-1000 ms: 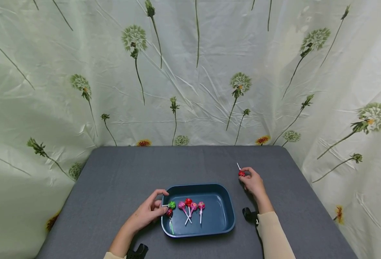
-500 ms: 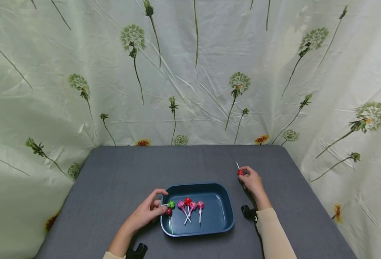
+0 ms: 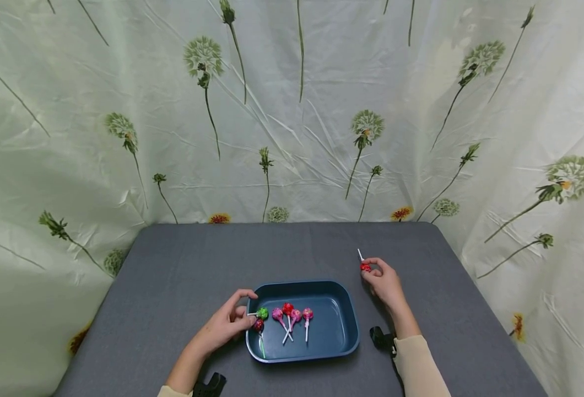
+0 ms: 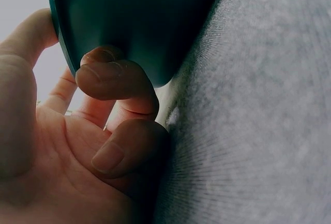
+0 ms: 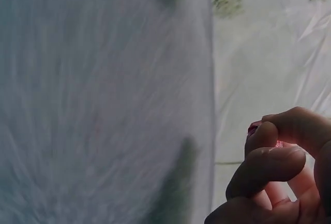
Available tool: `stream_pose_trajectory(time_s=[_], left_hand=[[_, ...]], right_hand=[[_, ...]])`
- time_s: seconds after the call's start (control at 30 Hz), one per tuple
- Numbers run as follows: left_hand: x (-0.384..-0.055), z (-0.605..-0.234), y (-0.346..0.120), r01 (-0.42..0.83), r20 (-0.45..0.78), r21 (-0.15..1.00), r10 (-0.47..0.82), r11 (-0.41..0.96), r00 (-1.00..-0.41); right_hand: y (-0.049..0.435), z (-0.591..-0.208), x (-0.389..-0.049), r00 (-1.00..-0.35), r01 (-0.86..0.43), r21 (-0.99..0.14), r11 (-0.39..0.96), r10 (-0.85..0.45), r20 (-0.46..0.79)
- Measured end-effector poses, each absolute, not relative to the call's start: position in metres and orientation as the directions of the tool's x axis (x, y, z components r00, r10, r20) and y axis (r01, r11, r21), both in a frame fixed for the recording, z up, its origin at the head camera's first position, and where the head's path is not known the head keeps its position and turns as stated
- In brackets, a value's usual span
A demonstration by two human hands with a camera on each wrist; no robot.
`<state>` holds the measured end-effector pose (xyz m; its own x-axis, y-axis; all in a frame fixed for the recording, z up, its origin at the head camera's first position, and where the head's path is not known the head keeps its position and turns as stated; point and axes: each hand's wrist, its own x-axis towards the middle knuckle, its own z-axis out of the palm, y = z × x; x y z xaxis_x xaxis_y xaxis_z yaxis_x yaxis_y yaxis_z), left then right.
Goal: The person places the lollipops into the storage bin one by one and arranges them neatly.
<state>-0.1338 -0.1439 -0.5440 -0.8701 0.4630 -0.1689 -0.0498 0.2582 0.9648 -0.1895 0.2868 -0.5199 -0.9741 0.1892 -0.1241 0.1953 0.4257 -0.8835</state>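
A dark blue tray [image 3: 329,333] stands on the table, with several wrapped lollipops inside. My left hand [image 3: 225,328] grips its left side, the thumb at the rim; in the left wrist view, curled fingers [image 4: 116,81] press against the tray's outer wall [image 4: 134,17]. Close to that thumb lie a green lollipop [image 3: 263,313] and a dark red one [image 3: 258,326]. To the right of the tray and farther back, my right hand [image 3: 385,282] pinches a red lollipop [image 3: 365,267] by its head, the white stick pointing up. The right wrist view shows the head mostly hidden behind fingers [image 5: 266,167].
Pink lollipops [image 3: 277,314] and a red one [image 3: 288,309] lie mid-tray, some sticks crossing. A grey cloth covers the table [image 3: 252,248]. Behind it hangs a pale curtain [image 3: 292,138] printed with dandelions. Black straps with camera mounts [image 3: 382,338] sit on both wrists.
My right hand has shifted slightly left and nearer, carrying the red lollipop, whose stick now leans more to the left. The left hand, the tray and its lollipops stay put.
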Motion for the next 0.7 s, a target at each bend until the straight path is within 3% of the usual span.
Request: stream_pose_trajectory(time_s=[0.7], left_hand=[[-0.134, -0.545, -0.144, -0.04, -0.155, 0.969, 0.475, 0.242, -0.866]], right_hand=[[0.237, -0.468, -0.129, -0.989, 0.143, -0.955, 0.259, 0.077, -0.127]])
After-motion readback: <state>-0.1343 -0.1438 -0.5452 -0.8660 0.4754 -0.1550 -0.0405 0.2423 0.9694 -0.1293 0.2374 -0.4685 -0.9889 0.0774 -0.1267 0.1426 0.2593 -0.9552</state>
